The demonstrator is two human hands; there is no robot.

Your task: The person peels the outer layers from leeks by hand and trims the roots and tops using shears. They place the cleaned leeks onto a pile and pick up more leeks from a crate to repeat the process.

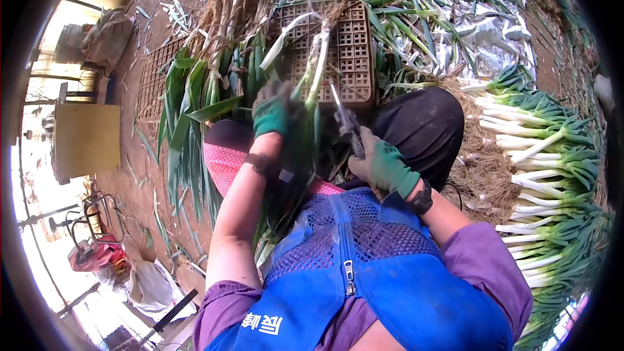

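My left hand point(272, 112), in a green and grey glove, is beside some leeks point(318, 65) whose white stems lie over a brown plastic crate point(354, 49). Motion smears its fingers, so its grip cannot be made out. The leeks' green leaves hang down toward my lap. My right hand point(383, 164), also gloved, is closed round the handle of a dark tool point(349, 125) with a thin metal tip that points up toward the crate, just right of the leeks. A pale strip of leek point(283, 42) is left of the stems.
Untrimmed leeks point(221, 71) with brown roots lie at the left over another crate point(153, 78). White-stemmed leeks point(536, 175) line the right side beside a heap of roots point(478, 169). Cut leaves point(396, 23) and silvery sheeting point(484, 32) cover the ground ahead.
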